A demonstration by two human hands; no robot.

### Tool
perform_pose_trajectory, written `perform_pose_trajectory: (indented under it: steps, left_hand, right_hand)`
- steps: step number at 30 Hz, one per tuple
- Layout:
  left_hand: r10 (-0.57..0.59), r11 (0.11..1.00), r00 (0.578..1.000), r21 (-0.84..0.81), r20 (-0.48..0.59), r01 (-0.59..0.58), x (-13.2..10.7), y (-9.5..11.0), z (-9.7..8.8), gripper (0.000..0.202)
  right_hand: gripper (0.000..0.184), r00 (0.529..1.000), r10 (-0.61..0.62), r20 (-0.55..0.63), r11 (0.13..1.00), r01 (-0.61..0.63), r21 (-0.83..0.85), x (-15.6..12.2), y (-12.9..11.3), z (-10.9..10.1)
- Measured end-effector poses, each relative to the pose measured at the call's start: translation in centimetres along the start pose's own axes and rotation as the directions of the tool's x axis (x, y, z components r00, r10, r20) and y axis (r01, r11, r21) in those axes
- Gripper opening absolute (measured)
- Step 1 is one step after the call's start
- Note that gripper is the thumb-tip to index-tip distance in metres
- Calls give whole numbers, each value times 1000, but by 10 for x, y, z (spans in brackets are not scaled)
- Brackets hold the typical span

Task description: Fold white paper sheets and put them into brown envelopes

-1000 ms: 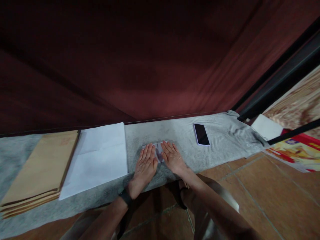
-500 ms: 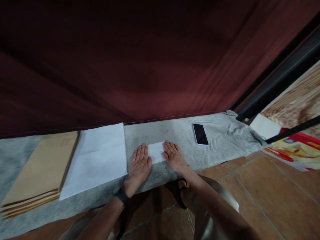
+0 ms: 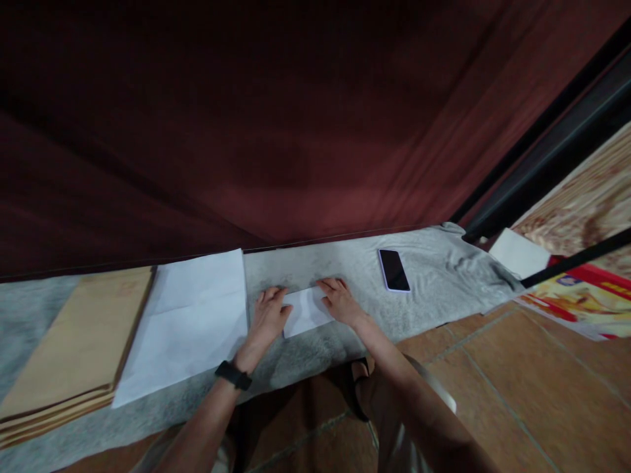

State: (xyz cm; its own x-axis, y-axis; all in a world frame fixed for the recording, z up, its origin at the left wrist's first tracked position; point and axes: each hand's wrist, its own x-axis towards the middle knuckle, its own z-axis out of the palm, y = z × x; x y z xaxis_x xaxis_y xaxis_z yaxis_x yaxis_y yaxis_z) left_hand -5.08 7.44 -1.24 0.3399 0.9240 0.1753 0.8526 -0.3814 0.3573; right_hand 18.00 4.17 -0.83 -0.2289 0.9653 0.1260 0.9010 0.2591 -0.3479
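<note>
A small folded white paper (image 3: 304, 310) lies on a grey cloth (image 3: 434, 276) spread over the floor. My left hand (image 3: 269, 316) rests on the paper's left edge, its fingers curled down onto it. On the right edge sits my right hand (image 3: 339, 301), fingers bent and pressing the paper. A black band (image 3: 233, 375) circles my left wrist. Both forearms reach in from the bottom of the view.
A stack of white sheets (image 3: 190, 318) lies left of my hands, and a pile of brown envelopes (image 3: 73, 341) further left. A dark phone (image 3: 394, 269) rests on the cloth to the right. A dark red curtain (image 3: 276, 118) hangs behind. Tiled floor (image 3: 532, 394) and a colourful printed sheet (image 3: 576, 295) are at right.
My hands have slid apart from the middle of the paper to its two ends, and the fingers have gone from flat to curled. More of the white paper now shows between them.
</note>
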Motion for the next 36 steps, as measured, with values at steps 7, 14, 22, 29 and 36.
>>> perform_pose_trajectory:
  steps: [7, 14, 22, 29, 36]
  left_hand:
    - [-23, 989, 999, -146, -35, 18, 9, 2, -20, 7]
    - [176, 942, 924, -215, -340, -258, -7, 12, -50, 15]
    - [377, 924, 924, -90, 68, -371, -38, 7, -33, 34]
    - [376, 926, 909, -88, 179, -366, -49, 4, -31, 43]
    - [335, 941, 941, 20, 50, -336, -43, 10, -11, 45]
  right_hand:
    - [31, 994, 48, -102, 995, -39, 87, 10, -7, -22]
    - [20, 901, -65, -428, 988, 118, 99, -7, -11, -43]
    - [25, 979, -205, -14, 977, 205, 62, -41, -8, -45]
    - [40, 983, -182, -21, 973, 183, 139, -35, -24, -27]
    - [52, 984, -177, 19, 982, 178, -59, -32, -35, 23]
